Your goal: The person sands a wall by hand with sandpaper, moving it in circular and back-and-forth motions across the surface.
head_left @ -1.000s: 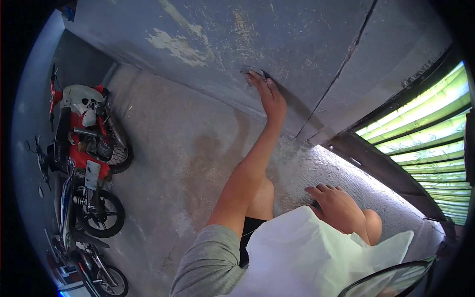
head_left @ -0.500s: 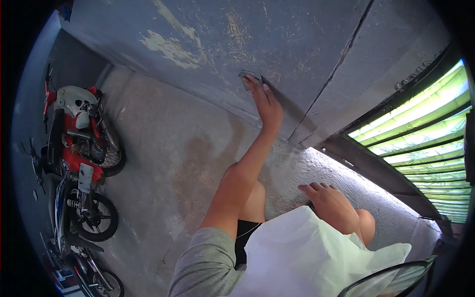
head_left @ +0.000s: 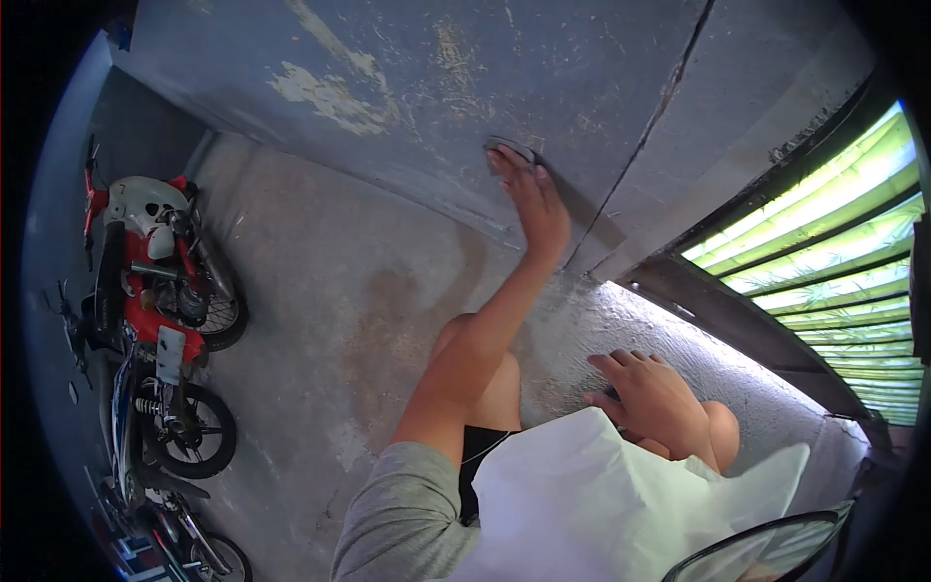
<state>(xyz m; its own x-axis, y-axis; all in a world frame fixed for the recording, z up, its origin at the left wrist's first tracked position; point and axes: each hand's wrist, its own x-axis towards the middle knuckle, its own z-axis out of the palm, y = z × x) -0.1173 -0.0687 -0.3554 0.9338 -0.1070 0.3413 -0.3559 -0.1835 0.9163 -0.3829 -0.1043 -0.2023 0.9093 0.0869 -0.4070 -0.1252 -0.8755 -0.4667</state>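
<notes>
My left hand (head_left: 531, 199) reaches up to the grey wall (head_left: 601, 58) and presses a small grey sheet of sandpaper (head_left: 509, 147) flat against it. The fingers lie over the sheet, and its edge shows beyond the fingertips. Pale scratches and a worn paint patch (head_left: 335, 97) mark the wall nearby. My right hand (head_left: 659, 398) rests over my bent right knee (head_left: 720, 436), fingers stretched out, with a small dark spot beneath them that I cannot make out. White cloth (head_left: 572, 485) covers much of the lower view.
Several motorcycles (head_left: 160, 262) stand along the left side on the concrete floor (head_left: 301, 291). To the right is a slatted green opening (head_left: 824, 262) with a dark frame. A vertical crack (head_left: 655, 121) runs down the wall. Eyeglasses (head_left: 766, 543) edge the lower right.
My left hand has slid slightly to the right along the wall with the sandpaper. My right hand stays on the knee, its thumb now more visible.
</notes>
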